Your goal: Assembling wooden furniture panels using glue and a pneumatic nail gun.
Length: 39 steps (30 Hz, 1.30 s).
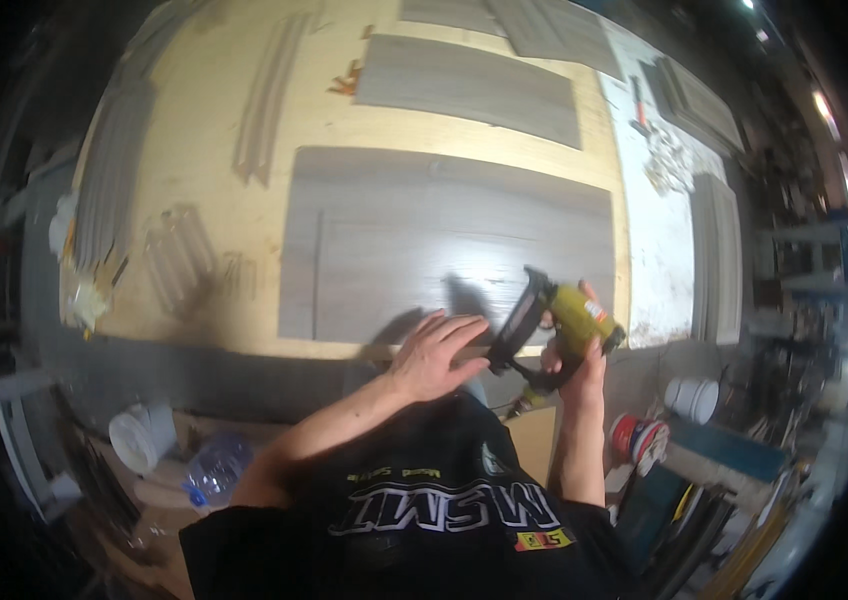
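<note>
Head view: the left hand [434, 352] lies flat and open on the near edge of the grey panel [444, 245], seemingly pinning it to the desk [214, 130]; the right hand [576, 360], just right of that panel's near corner, grips a yellow nail gun [559, 325] aimed at the edge

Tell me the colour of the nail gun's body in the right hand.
Yellow-green with a black magazine; the nail gun shows only in the head view, gripped by the right hand.
</note>
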Each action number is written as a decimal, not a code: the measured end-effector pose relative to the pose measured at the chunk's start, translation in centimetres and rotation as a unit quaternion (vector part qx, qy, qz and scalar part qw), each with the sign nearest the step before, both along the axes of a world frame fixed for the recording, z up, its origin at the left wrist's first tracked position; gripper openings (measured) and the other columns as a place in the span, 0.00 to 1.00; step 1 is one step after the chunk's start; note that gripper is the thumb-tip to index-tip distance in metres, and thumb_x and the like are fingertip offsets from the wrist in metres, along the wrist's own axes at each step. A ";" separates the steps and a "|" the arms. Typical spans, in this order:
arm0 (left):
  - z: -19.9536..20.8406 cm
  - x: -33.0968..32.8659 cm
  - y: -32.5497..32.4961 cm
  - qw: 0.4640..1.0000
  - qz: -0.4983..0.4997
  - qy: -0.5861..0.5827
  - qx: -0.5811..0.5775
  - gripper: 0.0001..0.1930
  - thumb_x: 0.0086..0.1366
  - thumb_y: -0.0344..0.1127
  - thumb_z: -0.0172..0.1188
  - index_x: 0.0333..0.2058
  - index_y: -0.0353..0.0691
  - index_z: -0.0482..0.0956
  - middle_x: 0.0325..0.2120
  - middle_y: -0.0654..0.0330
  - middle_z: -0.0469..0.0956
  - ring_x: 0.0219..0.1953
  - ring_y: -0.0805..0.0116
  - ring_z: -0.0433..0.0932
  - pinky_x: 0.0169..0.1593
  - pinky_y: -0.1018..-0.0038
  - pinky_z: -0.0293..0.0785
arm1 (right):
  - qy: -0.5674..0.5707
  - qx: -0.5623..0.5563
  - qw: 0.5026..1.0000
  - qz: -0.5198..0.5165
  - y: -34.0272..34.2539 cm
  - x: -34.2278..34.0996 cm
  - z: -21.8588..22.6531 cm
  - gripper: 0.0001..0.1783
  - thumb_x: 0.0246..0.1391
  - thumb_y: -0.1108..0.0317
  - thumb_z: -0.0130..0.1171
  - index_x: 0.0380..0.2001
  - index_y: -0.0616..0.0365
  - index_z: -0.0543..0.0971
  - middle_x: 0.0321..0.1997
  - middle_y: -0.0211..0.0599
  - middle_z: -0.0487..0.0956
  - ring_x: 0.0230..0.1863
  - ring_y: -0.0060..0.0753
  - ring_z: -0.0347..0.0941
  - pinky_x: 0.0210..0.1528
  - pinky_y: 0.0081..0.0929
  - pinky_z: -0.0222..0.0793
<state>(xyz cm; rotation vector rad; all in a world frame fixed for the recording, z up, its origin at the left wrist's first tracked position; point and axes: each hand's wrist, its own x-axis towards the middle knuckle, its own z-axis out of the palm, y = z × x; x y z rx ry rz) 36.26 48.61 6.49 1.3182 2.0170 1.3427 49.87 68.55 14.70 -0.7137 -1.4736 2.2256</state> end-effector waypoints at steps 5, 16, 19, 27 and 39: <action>5.7 1.1 8.1 0.993 0.074 0.089 0.030 0.42 0.58 0.45 0.73 0.68 0.40 0.65 0.58 0.48 0.75 0.59 0.49 0.75 0.59 0.60 0.75 | 0.217 -0.186 0.947 -0.146 4.3 -1.2 0.3 0.44 0.66 0.31 0.49 0.75 0.44 0.57 0.53 0.39 0.76 0.19 0.15 0.60 0.22 0.16 0.60; 9.7 0.5 8.6 0.967 -0.032 0.221 -0.123 0.31 0.51 0.40 0.74 0.54 0.39 0.78 0.41 0.54 0.83 0.44 0.56 0.81 0.56 0.56 0.72 | 0.435 -0.457 0.760 -0.158 10.0 3.2 -7.6 0.47 0.63 0.34 0.55 0.72 0.56 0.60 0.56 0.35 0.81 0.24 0.15 0.68 0.31 0.19 0.69; 10.4 1.0 7.0 0.963 -0.056 0.255 -0.067 0.29 0.54 0.43 0.72 0.53 0.36 0.79 0.42 0.58 0.82 0.44 0.59 0.82 0.60 0.56 0.69 | 0.447 -0.455 0.759 -0.126 10.6 4.3 -8.0 0.48 0.63 0.34 0.54 0.74 0.55 0.56 0.56 0.36 0.81 0.25 0.18 0.70 0.32 0.21 0.70; 8.3 2.1 15.3 0.956 0.007 0.068 0.286 0.33 0.72 0.58 0.51 0.57 0.30 0.76 0.56 0.40 0.76 0.57 0.42 0.75 0.64 0.52 0.65 | 0.423 -0.492 0.761 -0.030 8.9 2.8 -4.7 0.43 0.63 0.33 0.54 0.68 0.54 0.65 0.56 0.38 0.77 0.26 0.19 0.67 0.29 0.20 0.67; -3.6 -1.3 -1.5 0.939 0.002 0.235 -0.253 0.39 0.63 0.57 0.64 0.67 0.40 0.68 0.70 0.49 0.60 0.74 0.49 0.54 0.73 0.43 0.48 | -0.080 0.153 0.985 0.011 10.0 8.2 4.3 0.53 0.47 0.59 0.74 0.73 0.59 0.59 0.54 0.48 0.80 0.32 0.20 0.77 0.31 0.18 0.74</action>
